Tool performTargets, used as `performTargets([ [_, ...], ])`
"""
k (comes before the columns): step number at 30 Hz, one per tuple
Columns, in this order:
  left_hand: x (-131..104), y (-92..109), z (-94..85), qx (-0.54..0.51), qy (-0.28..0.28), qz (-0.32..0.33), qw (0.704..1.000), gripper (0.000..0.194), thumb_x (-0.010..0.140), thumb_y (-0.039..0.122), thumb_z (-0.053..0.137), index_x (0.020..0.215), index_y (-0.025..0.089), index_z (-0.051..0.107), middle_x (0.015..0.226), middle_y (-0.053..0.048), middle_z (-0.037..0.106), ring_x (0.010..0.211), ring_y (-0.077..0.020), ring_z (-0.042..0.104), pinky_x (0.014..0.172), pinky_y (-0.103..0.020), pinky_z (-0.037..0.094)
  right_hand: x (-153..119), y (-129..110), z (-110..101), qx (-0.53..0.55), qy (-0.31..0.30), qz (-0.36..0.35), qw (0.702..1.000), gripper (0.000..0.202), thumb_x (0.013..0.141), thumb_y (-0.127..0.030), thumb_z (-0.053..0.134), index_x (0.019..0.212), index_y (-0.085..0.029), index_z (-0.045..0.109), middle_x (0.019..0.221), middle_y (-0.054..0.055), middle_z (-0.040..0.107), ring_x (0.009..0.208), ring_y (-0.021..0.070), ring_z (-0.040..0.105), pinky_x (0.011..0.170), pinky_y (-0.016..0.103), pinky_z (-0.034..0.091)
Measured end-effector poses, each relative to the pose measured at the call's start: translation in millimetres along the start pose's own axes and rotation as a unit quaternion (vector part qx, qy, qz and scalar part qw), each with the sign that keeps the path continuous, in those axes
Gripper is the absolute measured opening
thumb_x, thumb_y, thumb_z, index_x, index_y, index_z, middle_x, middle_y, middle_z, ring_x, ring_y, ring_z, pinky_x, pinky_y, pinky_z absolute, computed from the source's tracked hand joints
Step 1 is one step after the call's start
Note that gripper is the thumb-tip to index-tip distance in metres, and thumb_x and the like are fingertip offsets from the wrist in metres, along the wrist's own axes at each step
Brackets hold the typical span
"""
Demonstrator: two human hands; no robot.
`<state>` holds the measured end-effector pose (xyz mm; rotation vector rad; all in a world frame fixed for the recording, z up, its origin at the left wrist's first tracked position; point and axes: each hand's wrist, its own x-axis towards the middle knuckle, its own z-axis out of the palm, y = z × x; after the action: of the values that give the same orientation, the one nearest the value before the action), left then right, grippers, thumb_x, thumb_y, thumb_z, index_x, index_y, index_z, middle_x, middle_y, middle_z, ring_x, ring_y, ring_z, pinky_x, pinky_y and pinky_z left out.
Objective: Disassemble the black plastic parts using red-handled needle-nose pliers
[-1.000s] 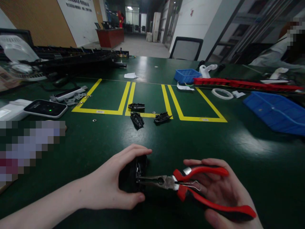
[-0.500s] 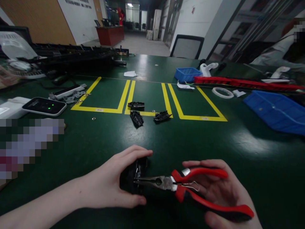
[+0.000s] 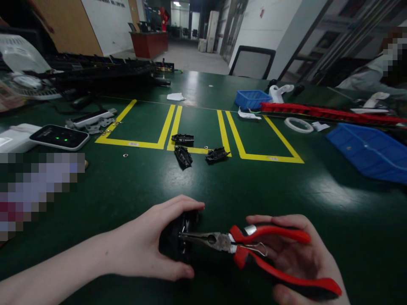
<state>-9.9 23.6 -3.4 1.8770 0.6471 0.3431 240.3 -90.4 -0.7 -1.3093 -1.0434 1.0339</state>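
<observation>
My left hand grips a black plastic part between thumb and fingers, low in the middle of the view. From the right, my right hand holds red-handled needle-nose pliers, handles slightly spread. The pliers' tips touch or lie over the black part; what is between them is too small to tell. Beyond my hands lie three similar black parts: one on the middle taped area, another just in front of it, and a third at the right tape corner.
Yellow tape marks three areas on the green table. A large blue bin, a white tape roll, a small blue bin and a long red strip are at right. A black-faced device lies left. A person sits far right.
The pliers' handles are spread slightly wider. Otherwise my hands and the black part have barely moved; the view has shifted slightly.
</observation>
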Motion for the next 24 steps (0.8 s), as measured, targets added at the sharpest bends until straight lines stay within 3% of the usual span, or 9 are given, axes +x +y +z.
performTargets([
  [5, -1.8, -1.0, -0.4, -0.004, 0.009, -0.007, 1.000, 0.084, 0.072, 0.037, 0.085, 0.146, 0.033, 0.045, 0.148, -0.006, 0.050, 0.136, -0.0336, 0.048, 0.111, -0.047, 0.047, 0.4, 0.6, -5.9, -0.005, -0.008, 0.008, 1.000, 0.057, 0.068, -0.055, 0.083, 0.111, -0.033, 0.053, 0.118, 0.010, 0.068, 0.096, 0.0286, 0.074, 0.080, 0.040, 0.064],
  [11, -1.4, 0.9, -2.0, 0.001, -0.003, 0.004, 1.000, 0.084, 0.074, 0.041, 0.083, 0.147, 0.031, 0.043, 0.147, -0.006, 0.050, 0.133, -0.0318, 0.050, 0.110, -0.045, 0.046, 6.8, 3.4, -19.0, -0.018, -0.048, -0.003, 0.999, 0.053, 0.071, -0.044, 0.084, 0.115, -0.033, 0.057, 0.119, 0.009, 0.070, 0.099, 0.0273, 0.073, 0.081, 0.037, 0.064],
  [17, -1.4, 1.4, -4.4, -0.005, 0.002, 0.002, 1.000, 0.082, 0.075, 0.047, 0.081, 0.146, 0.030, 0.045, 0.143, -0.007, 0.052, 0.129, -0.0313, 0.052, 0.108, -0.045, 0.047, 10.5, 0.8, -21.6, -0.040, -0.031, 0.018, 0.999, 0.056, 0.075, -0.056, 0.076, 0.120, -0.030, 0.056, 0.119, 0.013, 0.070, 0.094, 0.0295, 0.074, 0.076, 0.039, 0.064],
  [24, 0.1, 0.9, -6.1, -0.025, -0.003, 0.010, 1.000, 0.079, 0.075, 0.048, 0.081, 0.144, 0.030, 0.047, 0.136, -0.005, 0.056, 0.122, -0.0291, 0.055, 0.103, -0.042, 0.047, 9.8, 0.5, -19.4, -0.040, -0.040, 0.034, 0.998, 0.059, 0.073, -0.056, 0.077, 0.122, -0.032, 0.057, 0.121, 0.013, 0.070, 0.097, 0.0310, 0.073, 0.075, 0.039, 0.064],
])
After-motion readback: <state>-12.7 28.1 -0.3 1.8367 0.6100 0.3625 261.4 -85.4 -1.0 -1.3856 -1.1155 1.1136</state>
